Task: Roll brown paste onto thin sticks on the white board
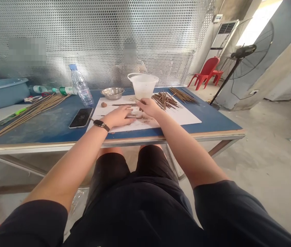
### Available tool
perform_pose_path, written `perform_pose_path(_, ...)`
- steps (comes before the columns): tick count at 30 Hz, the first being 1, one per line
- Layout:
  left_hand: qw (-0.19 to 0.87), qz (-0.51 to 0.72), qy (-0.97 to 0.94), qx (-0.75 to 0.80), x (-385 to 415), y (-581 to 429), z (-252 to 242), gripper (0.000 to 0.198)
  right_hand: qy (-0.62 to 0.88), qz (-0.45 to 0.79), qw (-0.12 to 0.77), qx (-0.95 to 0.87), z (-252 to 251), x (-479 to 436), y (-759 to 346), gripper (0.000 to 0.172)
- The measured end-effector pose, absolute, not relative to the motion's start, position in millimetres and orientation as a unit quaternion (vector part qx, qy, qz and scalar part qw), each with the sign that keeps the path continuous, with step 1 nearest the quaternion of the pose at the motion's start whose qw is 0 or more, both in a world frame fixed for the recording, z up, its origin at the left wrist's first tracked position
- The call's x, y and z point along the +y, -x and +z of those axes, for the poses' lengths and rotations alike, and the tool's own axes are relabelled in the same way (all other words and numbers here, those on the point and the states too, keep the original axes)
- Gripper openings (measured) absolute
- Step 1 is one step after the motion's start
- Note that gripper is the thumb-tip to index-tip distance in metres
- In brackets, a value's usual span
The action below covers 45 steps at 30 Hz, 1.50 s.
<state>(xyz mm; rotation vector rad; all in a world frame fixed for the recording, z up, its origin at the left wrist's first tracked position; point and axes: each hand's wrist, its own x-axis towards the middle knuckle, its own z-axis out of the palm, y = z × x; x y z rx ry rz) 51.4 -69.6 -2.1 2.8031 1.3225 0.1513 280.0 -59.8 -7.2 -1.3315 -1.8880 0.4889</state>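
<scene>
Left hand [118, 116]: flat, fingers apart, resting on white sheet [181, 116] among brown crumbs [140, 118]. Right hand [150, 107]: fingers curled beside translucent plastic cup [142, 87]; grip unclear. Brown sticks [164, 100] piled within reach, far sheet edge.

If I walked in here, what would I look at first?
You'd probably look first at the left hand and right hand, resting on a white sheet on a blue table. Just past them stands a big cloudy plastic tub with a handle, and a pile of brown sticks lies to its right. Behind the table rises a shiny metal screen full of little holes.
</scene>
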Motion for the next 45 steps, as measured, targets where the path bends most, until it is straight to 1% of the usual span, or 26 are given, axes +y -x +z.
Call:
perform_pose_path(2, 0.029, 0.000, -0.900, 0.435, -84, -62, -6, 0.099, 0.523, 0.185, 0.382, -0.739, -6, -60, -279, 0.048)
perform_pose_path(4, 0.041, -0.030, -0.897, 0.439, -102, -65, -10, 0.098, 0.519, 0.186, 0.383, -0.741, -6, -60, -279, 0.049)
perform_pose_path(8, 0.008, -0.010, -0.905, 0.425, -144, -55, -15, 0.102, 0.510, 0.183, 0.378, -0.750, -6, -60, -278, 0.048)
perform_pose_path(12, 0.003, -0.006, -0.911, 0.412, -170, -45, -16, 0.105, 0.499, 0.180, 0.380, -0.758, -6, -59, -278, 0.047)
perform_pose_path(15, 0.014, -0.016, -0.905, 0.424, -165, -51, -14, 0.105, 0.493, 0.180, 0.390, -0.756, -8, -56, -278, 0.046)
perform_pose_path(19, 0.041, -0.024, -0.896, 0.442, -135, -75, -9, 0.098, 0.496, 0.167, 0.387, -0.759, -8, -54, -278, 0.046)
perform_pose_path(22, 0.051, -0.038, -0.886, 0.459, -120, -91, -4, 0.102, 0.503, 0.155, 0.379, -0.762, -6, -56, -278, 0.046)
perform_pose_path(25, 0.048, -0.046, -0.884, 0.463, -124, -95, -2, 0.105, 0.499, 0.147, 0.379, -0.765, -4, -59, -278, 0.044)
perform_pose_path(29, 0.020, -0.039, -0.899, 0.436, -156, -82, -4, 0.106, 0.490, 0.147, 0.384, -0.769, -3, -59, -277, 0.043)
perform_pose_path(34, 0.021, -0.035, -0.908, 0.417, -187, -66, -7, 0.108, 0.496, 0.145, 0.385, -0.765, -6, -57, -277, 0.042)
perform_pose_path(39, 0.023, -0.025, -0.907, 0.420, -169, -76, -9, 0.104, 0.497, 0.138, 0.383, -0.767, -6, -56, -278, 0.042)
perform_pose_path(45, 0.014, -0.034, -0.893, 0.448, -138, -101, -5, 0.106, 0.482, 0.138, 0.375, -0.780, -6, -55, -280, 0.041)
